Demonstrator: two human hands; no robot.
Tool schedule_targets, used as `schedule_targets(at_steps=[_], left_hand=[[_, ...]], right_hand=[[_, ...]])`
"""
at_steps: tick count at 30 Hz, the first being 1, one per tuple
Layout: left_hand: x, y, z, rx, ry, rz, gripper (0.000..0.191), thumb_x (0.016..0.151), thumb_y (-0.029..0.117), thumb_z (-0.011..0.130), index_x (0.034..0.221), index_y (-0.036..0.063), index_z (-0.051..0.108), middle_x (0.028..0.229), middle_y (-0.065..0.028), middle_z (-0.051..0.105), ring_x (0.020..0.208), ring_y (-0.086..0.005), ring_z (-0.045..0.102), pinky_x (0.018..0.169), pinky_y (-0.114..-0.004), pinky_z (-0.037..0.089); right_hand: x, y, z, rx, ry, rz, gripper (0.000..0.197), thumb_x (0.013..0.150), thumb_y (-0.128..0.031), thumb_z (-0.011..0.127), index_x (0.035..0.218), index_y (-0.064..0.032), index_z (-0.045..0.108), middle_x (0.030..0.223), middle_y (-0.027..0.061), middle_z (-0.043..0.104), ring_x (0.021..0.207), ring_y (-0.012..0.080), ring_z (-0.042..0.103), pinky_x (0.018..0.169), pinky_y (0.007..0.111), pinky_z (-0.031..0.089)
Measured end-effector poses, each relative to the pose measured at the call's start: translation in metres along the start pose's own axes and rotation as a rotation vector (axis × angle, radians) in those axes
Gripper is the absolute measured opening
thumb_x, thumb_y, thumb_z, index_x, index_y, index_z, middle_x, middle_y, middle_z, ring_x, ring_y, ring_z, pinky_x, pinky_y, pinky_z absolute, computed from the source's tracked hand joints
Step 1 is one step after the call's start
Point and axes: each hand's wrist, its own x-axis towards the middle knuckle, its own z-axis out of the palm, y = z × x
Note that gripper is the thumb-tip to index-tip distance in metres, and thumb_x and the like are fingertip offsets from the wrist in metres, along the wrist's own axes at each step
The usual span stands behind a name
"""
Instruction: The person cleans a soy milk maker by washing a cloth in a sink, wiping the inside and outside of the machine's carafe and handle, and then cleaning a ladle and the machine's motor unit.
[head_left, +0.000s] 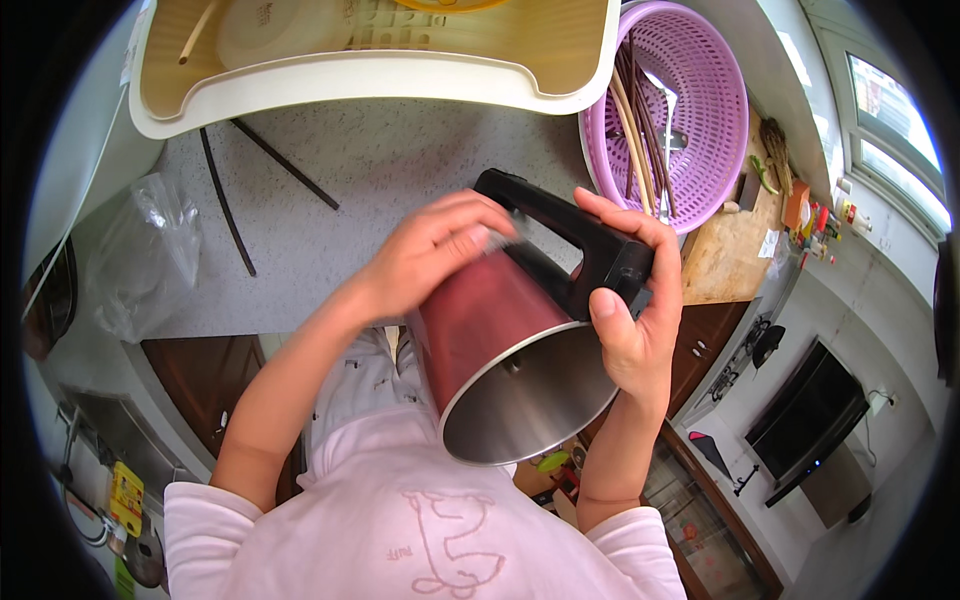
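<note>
A dark red kettle (487, 322) with a bare steel inside (532, 405) is tilted in front of me, its open mouth towards my body. My right hand (637, 300) grips the black plastic handle (555, 214) at the end near the rim, thumb on one side and fingers on the other. Against the kettle's wall, close to the handle's far end, my left hand (435, 255) presses a small grey pad (501, 238). That pad is blurred and mostly hidden by the fingers, so its material is unclear. No lid is seen on the kettle.
Beyond the kettle, a cream plastic bin (360, 79) stands on the speckled grey countertop (360, 165). A purple colander (697, 112) holds chopsticks (637, 142) and metal utensils. Dark sticks (225, 202) and a clear plastic bag (146, 255) lie left; a wooden board (731, 259) is right.
</note>
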Motion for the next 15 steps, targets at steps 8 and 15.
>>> schedule_targets(at_steps=[8,15], left_hand=[[-0.016,-0.047,-0.008,0.097,0.176,-0.024,0.032,0.104,0.025,0.047,0.11,0.0012,0.068,0.118,-0.0128,0.062,0.119,-0.0249,0.055,0.106,-0.035,0.037],[-0.014,-0.028,-0.018,0.39,0.134,-0.129,0.025,0.102,0.019,0.05,0.109,0.0024,0.068,0.114,-0.012,0.063,0.111,-0.0257,0.059,0.097,-0.036,0.045]], right_hand=[[0.0,-0.007,0.0,0.02,0.002,0.043,0.061,0.085,-0.039,0.072,0.128,-0.0001,0.052,0.132,0.0139,0.06,0.115,0.0213,0.056,0.102,0.035,0.041],[0.0,-0.006,0.0,0.006,0.009,-0.026,0.053,0.087,-0.032,0.071,0.127,-0.001,0.054,0.123,0.0077,0.062,0.104,0.0144,0.056,0.094,0.029,0.044]])
